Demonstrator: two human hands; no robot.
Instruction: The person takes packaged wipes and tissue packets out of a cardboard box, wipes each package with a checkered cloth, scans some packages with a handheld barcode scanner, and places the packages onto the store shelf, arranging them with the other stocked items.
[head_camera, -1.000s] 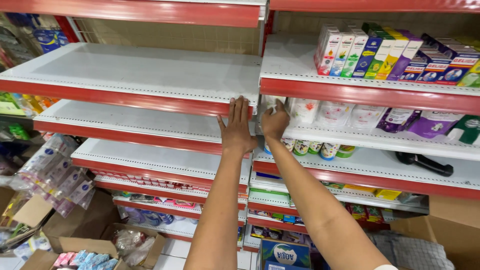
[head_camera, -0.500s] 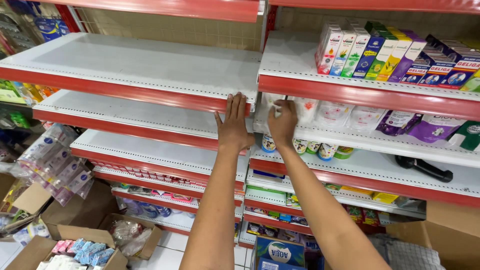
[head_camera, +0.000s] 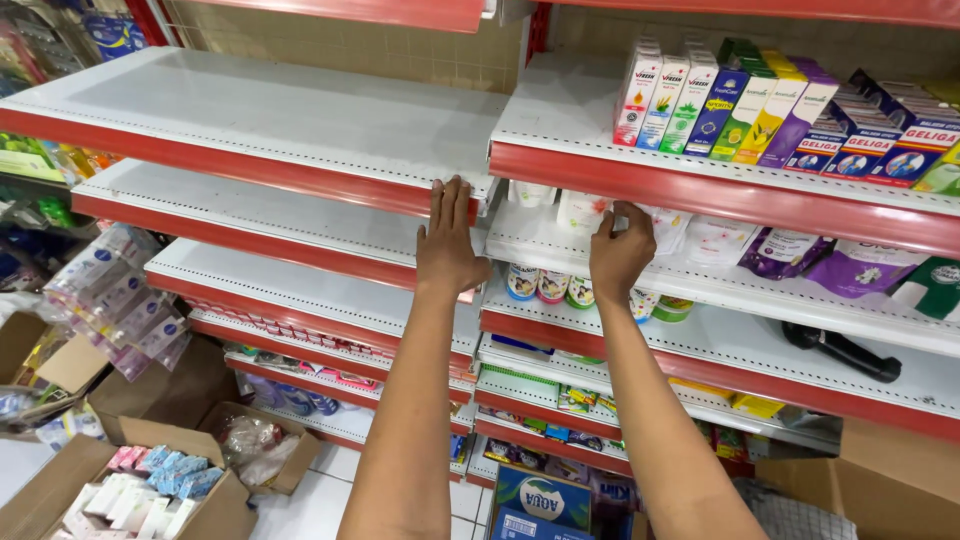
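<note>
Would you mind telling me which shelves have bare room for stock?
The left bay's shelves are bare. The top right shelf is free left of the boxes. The pouches crowd the shelf by the right hand.

Both arms were extended forward and upward from the lower edge of the view, bare to the elbow, roughly parallel and close together. The left hand (head_camera: 450, 245) was raised with the palm facing away, fingers straight and held together, fingertips pointing upward. The right hand (head_camera: 620, 255) was level with the left and just beside it, its back toward the camera, fingers curled inward at the top and thumb tucked. The hands did not touch each other.
</note>
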